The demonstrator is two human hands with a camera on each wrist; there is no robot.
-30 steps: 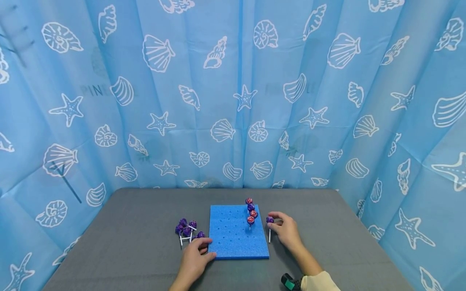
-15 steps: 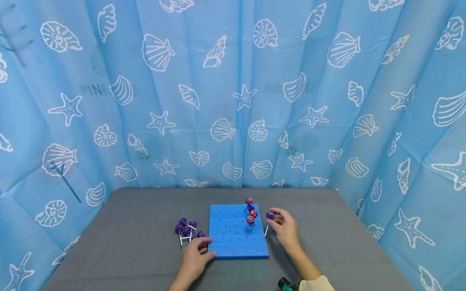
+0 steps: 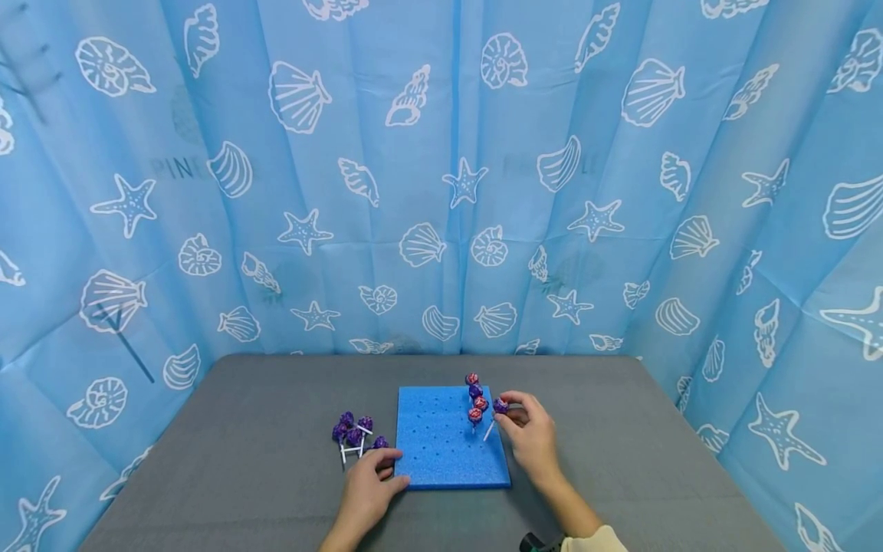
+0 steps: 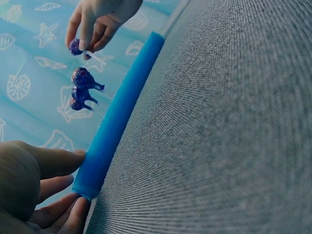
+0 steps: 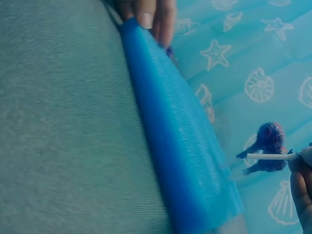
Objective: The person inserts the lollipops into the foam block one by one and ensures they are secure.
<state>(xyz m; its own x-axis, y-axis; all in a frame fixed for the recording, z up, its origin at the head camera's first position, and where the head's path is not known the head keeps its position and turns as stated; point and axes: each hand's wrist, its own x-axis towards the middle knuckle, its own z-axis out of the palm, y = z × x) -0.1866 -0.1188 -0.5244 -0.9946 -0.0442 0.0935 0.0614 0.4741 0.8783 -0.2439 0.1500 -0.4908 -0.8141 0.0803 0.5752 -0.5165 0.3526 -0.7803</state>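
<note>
The blue foam board (image 3: pixel 448 464), dotted with small holes, lies on the table. My left hand (image 3: pixel 368 489) holds its near left corner, thumb (image 4: pixel 68 162) and fingers on different sides of it. Between thumb and fingertips, my right hand (image 3: pixel 534 443) pinches a purple-wrapped lollipop (image 3: pixel 500 405) by its head. Its white stick (image 5: pixel 267 156) slants down and to the left over the board's right part. Several lollipops (image 3: pixel 475 415) with red and purple wrappers stand in a row in the board, just left of the held one.
Left of the board lies a loose pile of purple lollipops (image 3: pixel 354 437) with crossed white sticks, close to my left hand. The grey table (image 3: pixel 276 475) ends at the back against a blue shell-print curtain (image 3: pixel 428 307).
My right hand has lifted the lollipop and brought it left, from beside the board to over its right part. The stick has tilted from upright to slanting. My left hand has stayed put.
</note>
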